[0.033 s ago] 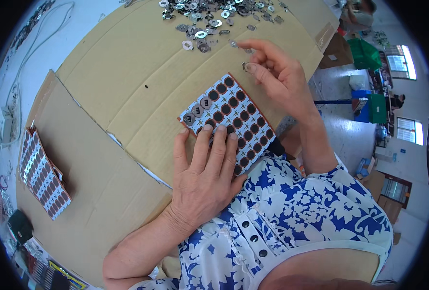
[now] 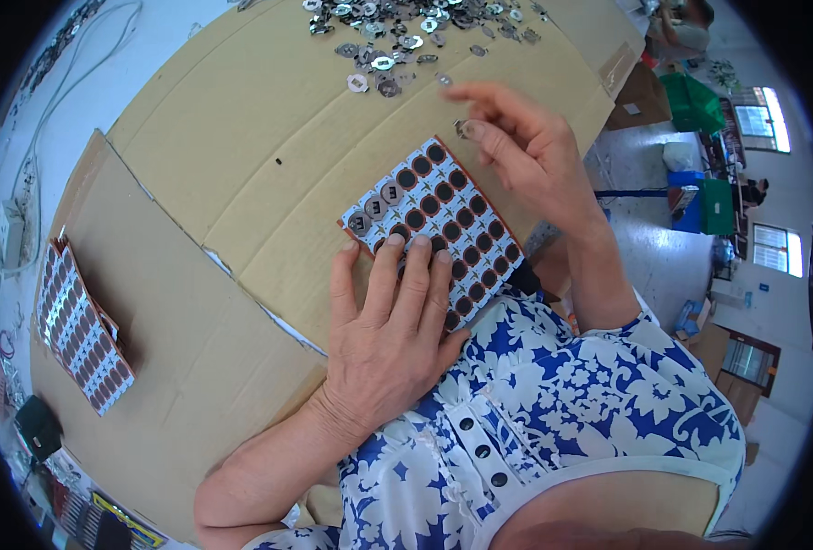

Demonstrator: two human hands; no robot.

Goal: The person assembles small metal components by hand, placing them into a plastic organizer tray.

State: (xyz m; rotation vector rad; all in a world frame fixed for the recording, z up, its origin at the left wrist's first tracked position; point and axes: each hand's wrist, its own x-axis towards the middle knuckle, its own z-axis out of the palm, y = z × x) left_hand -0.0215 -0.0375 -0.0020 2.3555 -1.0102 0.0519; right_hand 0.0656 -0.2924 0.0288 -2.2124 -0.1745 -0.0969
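My left hand lies with its fingers stretched out flat on a panel of small circuit boards, white with rows of round black spots. Three metal pieces cover spots in the panel's far-left corner. Above the panel's far right edge is my right hand. Against its thumb tip sits a small metal piece, while the index finger points out, slightly blurred, toward a loose metal piece on the cardboard. My left fingers hide part of the panel.
Beyond the panel is a heap of loose silver metal pieces. At left lies a stack of similar panels on the cardboard sheet. A cable runs along the far left. Green crates stand at right.
The index finger of my right hand has drawn slightly back from the loose metal piece. My left hand stays on the panel.
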